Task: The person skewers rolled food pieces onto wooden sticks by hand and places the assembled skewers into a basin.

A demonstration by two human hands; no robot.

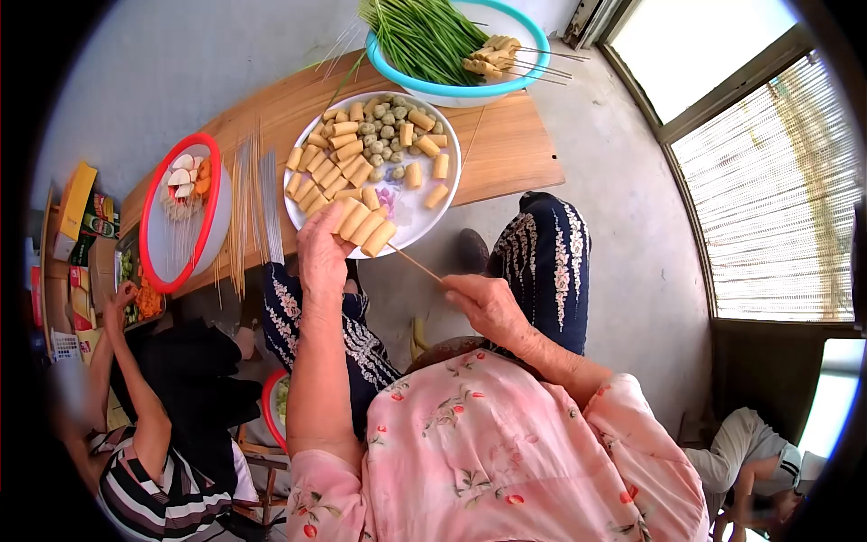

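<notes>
Several tan food rolls (pixel 365 228) sit side by side on a thin wooden skewer (pixel 415 262). My left hand (pixel 322 244) is closed around the far end of the rolls, over the near rim of a white plate (pixel 424 217). The skewer's bare end is pinched in my right hand (pixel 488 305), to the right and nearer my body. On the plate lie loose tan rolls (pixel 343 149) and greenish-grey balls (pixel 388 126).
The plate rests on a wooden table (pixel 506 144). Behind is a blue-rimmed basin (pixel 424 88) with green stalks and skewered food. Bare skewers (pixel 242 208) and a red-rimmed basket (pixel 212 226) are at left. A person in stripes (pixel 153 470) sits lower left, another person (pixel 754 452) lower right.
</notes>
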